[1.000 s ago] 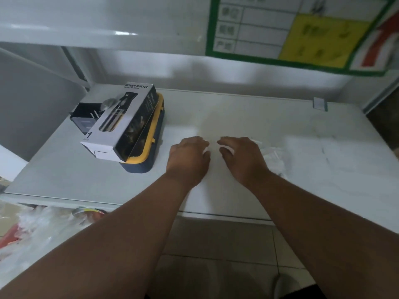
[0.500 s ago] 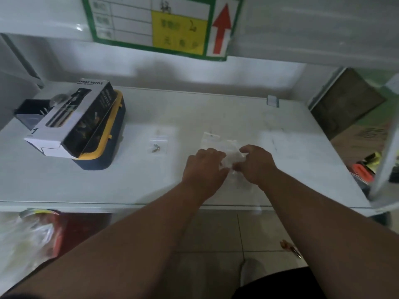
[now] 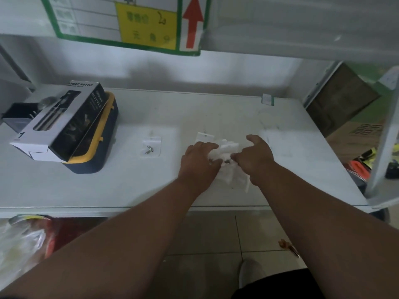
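Observation:
A loose pile of small clear plastic bags (image 3: 226, 147) lies on the white table (image 3: 194, 113), right of centre. My left hand (image 3: 199, 162) and my right hand (image 3: 254, 157) sit on either side of the pile with fingers curled into it, both gripping bags. A small dark metal part shows between the fingertips. One separate clear bag with small screws (image 3: 151, 146) lies flat to the left of my hands, apart from them.
A spray bottle box (image 3: 62, 121) rests tilted on a navy and yellow case (image 3: 101, 152) at the table's left. Behind it stands a dark tray (image 3: 17, 117). A shelf with a green-framed sign (image 3: 133, 24) hangs overhead. Cardboard boxes (image 3: 345, 108) are at the right.
The view has swung right since a second ago. Both hands left the screw bag at the left and moved right onto the pile of bags, fingers now dug into it.

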